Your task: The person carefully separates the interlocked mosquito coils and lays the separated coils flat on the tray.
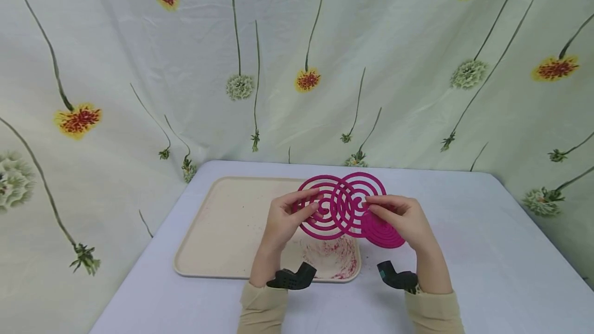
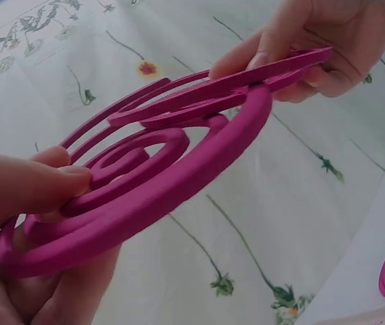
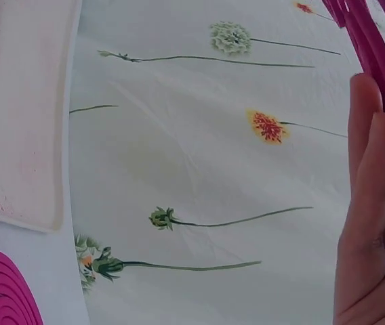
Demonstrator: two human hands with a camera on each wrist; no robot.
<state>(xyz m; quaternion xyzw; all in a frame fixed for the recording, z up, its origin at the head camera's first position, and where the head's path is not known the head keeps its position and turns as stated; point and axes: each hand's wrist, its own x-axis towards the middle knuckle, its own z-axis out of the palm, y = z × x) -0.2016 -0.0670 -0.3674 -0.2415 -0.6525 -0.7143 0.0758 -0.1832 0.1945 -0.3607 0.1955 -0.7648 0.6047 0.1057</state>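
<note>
My left hand (image 1: 284, 215) pinches a magenta mosquito coil (image 2: 158, 203) between thumb and fingers, the thumb lying across its inner turns. In my right hand (image 1: 410, 218), thumb and fingers pinch a second magenta coil (image 2: 233, 82). Both coils are raised in front of me, and their rings overlap and cross in the head view. The left wrist view shows the second coil tilted over the first one's far side. Below my right hand, a tightly wound magenta coil (image 1: 382, 231) lies on the table, partly covered by that hand. Only the right hand's fingers show in the right wrist view.
A cream tray (image 1: 218, 241) sits on the left and middle of the white table (image 1: 482, 251), with magenta dust in its near right corner. Behind the table hangs a flower-printed cloth (image 1: 408, 92). Each wrist wears a black camera (image 1: 294, 276).
</note>
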